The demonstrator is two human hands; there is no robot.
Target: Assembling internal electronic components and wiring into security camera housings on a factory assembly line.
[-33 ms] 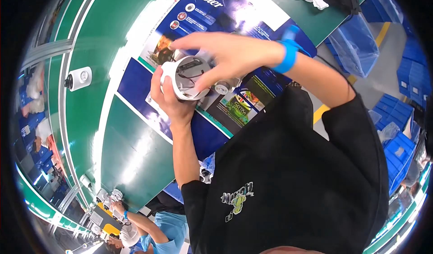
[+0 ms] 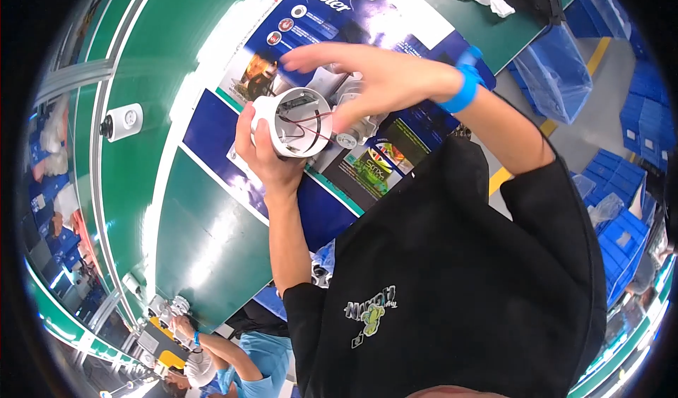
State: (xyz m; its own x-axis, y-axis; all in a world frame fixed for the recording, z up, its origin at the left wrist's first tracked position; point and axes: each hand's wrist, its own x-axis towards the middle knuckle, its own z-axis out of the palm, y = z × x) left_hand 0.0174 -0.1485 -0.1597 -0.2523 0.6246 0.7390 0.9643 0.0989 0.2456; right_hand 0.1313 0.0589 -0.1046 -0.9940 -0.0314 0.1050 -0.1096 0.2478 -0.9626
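Observation:
My left hand (image 2: 267, 159) is wrapped around a round white housing (image 2: 302, 142), whose hollow side is turned up and to the right. Inside the housing, thin dark red wires and a grey part are visible, and the wires run out over its rim toward a silvery assembly (image 2: 347, 139) beside it. My right hand (image 2: 381, 84) is raised over that assembly, its fingers stretched out and the thumb close to the wires. Part of the assembly is hidden under this hand, so I cannot tell whether the palm touches it. Printed blue sheets (image 2: 212, 126) lie beneath on the green table.
Another white cylindrical unit with a black end (image 2: 126, 123) lies at the left. Metal rails (image 2: 106, 207) run along that side. A co-worker in light blue (image 2: 265, 359) works at lower left. Blue crates (image 2: 621, 239) and a clear plastic bag (image 2: 554, 73) are at the right.
My right hand has shifted slightly right, off the opening of the housing, so the wires inside show more clearly. My left hand keeps its hold on the housing.

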